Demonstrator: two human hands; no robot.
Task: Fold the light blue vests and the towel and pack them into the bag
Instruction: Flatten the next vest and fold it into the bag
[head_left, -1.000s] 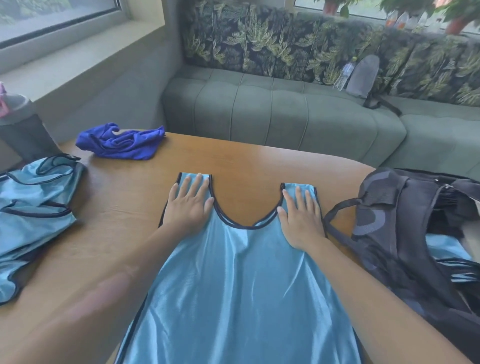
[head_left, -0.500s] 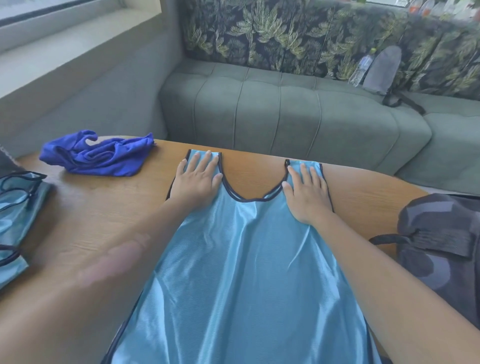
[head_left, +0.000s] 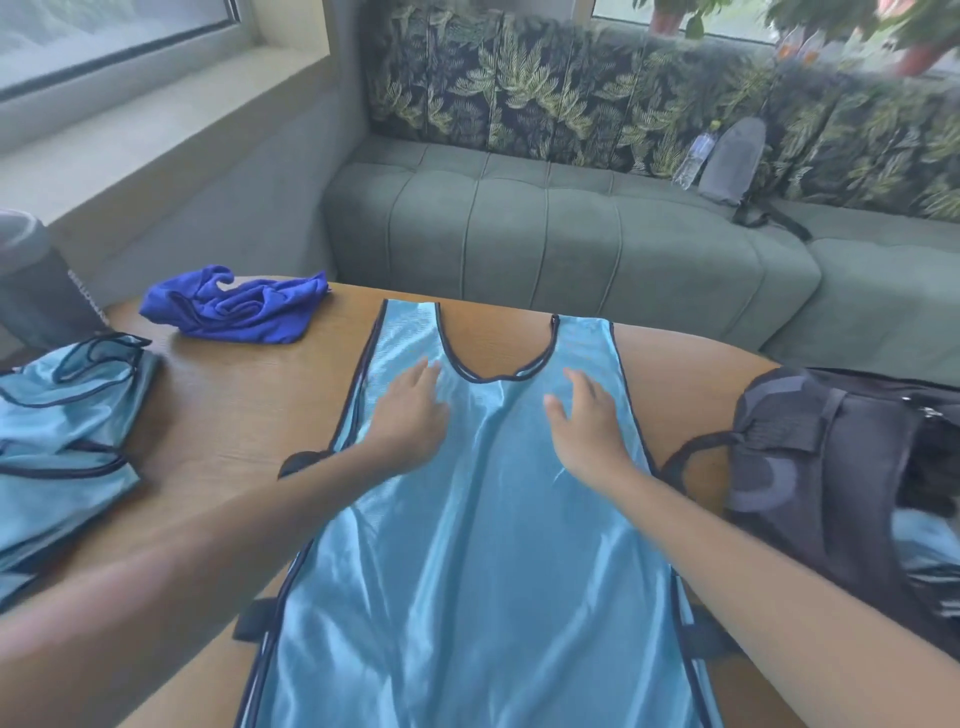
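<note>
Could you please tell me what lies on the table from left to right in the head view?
Crumpled light blue vests → blue towel → left hand → right hand, both flat on the spread vest → dark bag.

Vest (head_left: 483, 545) light blue, dark trim; towel (head_left: 239, 309) royal blue; bag (head_left: 831, 467) grey camouflage.
</note>
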